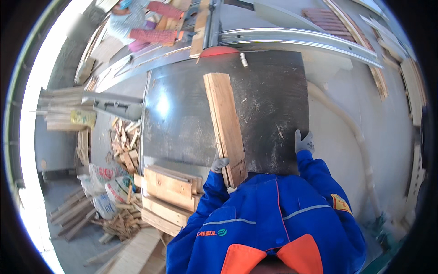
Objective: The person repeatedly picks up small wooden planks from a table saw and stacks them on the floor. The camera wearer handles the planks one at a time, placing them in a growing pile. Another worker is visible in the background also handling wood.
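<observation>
A stack of light wooden boards [226,121] lies lengthwise on the dark table [178,109], its near end by my waist. My left hand [220,165], in a grey glove, is closed on the stack's left side close to that near end. At the table's right edge rests my right hand [305,142], also gloved, with thumb and fingers apart and nothing in it. Beyond the boards' far end, a red guard [220,51] stands at the table's far edge, with a small white piece [243,60] beside it.
Stacked planks [169,187] stand at my left, with wood offcuts [127,141] and white sacks [106,178] past them. A metal rail [296,35] crosses the far side. Across the table, another person's sleeved arms [155,35] reach over wood. A hose [349,121] curves along the right.
</observation>
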Demonstrator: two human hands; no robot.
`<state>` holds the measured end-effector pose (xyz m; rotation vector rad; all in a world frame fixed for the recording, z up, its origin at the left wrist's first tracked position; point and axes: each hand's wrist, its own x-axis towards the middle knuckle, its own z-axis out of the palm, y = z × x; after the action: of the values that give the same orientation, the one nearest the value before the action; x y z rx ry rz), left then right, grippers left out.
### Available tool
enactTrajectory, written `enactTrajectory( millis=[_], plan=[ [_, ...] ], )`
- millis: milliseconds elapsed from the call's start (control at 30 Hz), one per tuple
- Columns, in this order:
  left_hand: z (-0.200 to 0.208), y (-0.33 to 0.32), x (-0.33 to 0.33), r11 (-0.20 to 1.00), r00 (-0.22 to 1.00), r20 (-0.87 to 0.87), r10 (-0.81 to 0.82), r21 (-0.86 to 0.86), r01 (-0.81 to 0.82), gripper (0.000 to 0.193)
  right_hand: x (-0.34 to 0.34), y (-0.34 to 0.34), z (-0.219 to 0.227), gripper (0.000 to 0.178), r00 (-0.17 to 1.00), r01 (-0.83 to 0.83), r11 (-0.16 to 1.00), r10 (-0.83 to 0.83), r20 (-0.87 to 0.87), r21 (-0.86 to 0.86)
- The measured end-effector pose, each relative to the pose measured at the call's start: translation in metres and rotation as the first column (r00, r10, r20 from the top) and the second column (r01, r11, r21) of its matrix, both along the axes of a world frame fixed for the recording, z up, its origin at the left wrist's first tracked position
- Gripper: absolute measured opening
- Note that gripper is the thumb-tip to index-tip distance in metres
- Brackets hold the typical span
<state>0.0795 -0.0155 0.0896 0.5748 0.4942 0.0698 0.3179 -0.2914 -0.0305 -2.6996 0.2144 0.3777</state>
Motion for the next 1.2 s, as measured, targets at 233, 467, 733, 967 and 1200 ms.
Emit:
enactTrajectory(
  millis=[233, 467, 733, 967, 1200],
  plan=[
    [0.057, -0.028, -0.054, 0.907, 0.865, 0.279, 0.417, -0.059, -0.418, 0.101, 0.003, -0.01, -0.042, 0.09, 0.992, -0.042, 0.999, 0.039, 0.121, 0.019],
    [0.102, -0.007, -0.098, 0.664, 0.511, 0.526, 0.68, -0.145, -0.734, 0.094, 0.011, -0.014, -0.046, 0.091, 0.992, -0.105, 0.993, 0.1, 0.082, 0.057],
    [0.107, 0.009, -0.195, 0.369, 0.428, 0.302, 0.852, 0.233, -0.9, 0.073, 0.009, -0.014, -0.046, 0.082, 0.977, -0.171, 0.976, 0.15, 0.149, 0.139],
    [0.094, 0.017, -0.288, -0.07, 0.027, 0.12, 0.992, 0.73, -0.679, 0.097, 0.0, -0.004, -0.028, 0.083, 0.991, -0.103, 0.99, 0.094, 0.095, 0.093],
    [0.066, 0.015, -0.316, -0.09, -0.152, 0.039, 0.988, 0.934, -0.345, 0.099, -0.002, -0.001, -0.02, 0.083, 0.996, -0.064, 0.998, 0.062, 0.065, 0.023]
  ],
)
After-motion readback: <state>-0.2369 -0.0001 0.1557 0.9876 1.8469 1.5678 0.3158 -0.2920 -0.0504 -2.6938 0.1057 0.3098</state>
